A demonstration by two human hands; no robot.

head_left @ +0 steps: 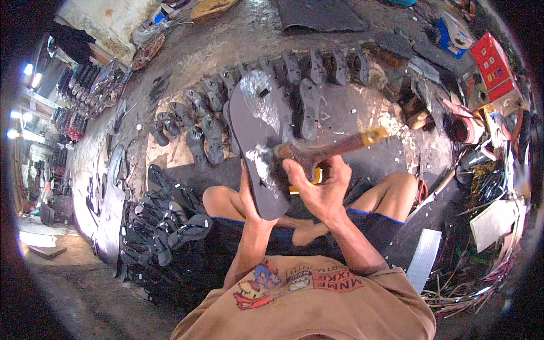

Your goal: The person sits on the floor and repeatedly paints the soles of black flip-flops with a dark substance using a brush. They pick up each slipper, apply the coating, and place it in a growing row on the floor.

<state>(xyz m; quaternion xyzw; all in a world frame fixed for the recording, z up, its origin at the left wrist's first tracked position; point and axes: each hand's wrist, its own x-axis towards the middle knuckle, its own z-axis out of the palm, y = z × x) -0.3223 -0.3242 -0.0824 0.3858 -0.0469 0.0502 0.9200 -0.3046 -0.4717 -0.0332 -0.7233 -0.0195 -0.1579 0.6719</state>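
My left hand [249, 201] holds up a dark grey flip-flop sole [245, 110] by its lower end. The sole is tilted upright, with shiny wet-looking patches near its top and middle and small holes in it. My right hand [324, 192] is closed around a brush [340, 147] with a wooden handle and a yellow band at its far end. Its dark, blurred head lies at the sole's right edge; I cannot tell whether it touches. Something yellow [305, 180] shows behind my right fingers, mostly hidden.
Several small dark soles [212, 139] stand in rows on a board ahead. A pile of black sandals [170, 221] lies to my left. On the right are a red box [494, 68], a white sheet [494, 225] and scraps. My crossed legs [385, 195] are beneath my hands.
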